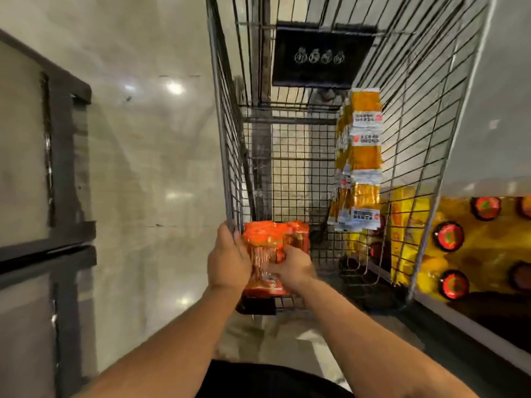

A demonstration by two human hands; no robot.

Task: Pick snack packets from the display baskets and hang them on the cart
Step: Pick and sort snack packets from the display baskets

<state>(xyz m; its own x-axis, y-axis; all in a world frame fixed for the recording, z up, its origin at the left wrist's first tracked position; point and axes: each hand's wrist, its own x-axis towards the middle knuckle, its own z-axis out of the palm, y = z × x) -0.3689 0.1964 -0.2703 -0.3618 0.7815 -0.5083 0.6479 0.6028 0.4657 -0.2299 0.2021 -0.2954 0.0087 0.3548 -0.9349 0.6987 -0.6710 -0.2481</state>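
- Both hands are at the near-left corner of the wire cart (416, 124).
- They hold a bunch of orange snack packets (267, 242) between them.
- left hand (228, 254): grip is curled onto the left edge of the orange snack packets. Its fingertips sit right at the cart's left wire wall. The picture is blurred there, so I can't tell if they also touch the wire.
- right hand (290, 268): grip is wrapped round the front right of the same bunch, with the fingers closed on it.
- The orange snack packets stand roughly upright. Their top is level with the cart's near rim, just inside the left wall.
- A yellow-and-white packet strip (360, 156) hangs down the inside of the cart's right wall, well apart from the hands.
- A black sign (320, 56) is mounted at the far end of the cart.
- Outside the right wall is a display of yellow packs with red round marks (474, 239).
- On the left side are dark-framed panels (63, 168), with glossy pale floor (161, 168) between them and the cart.
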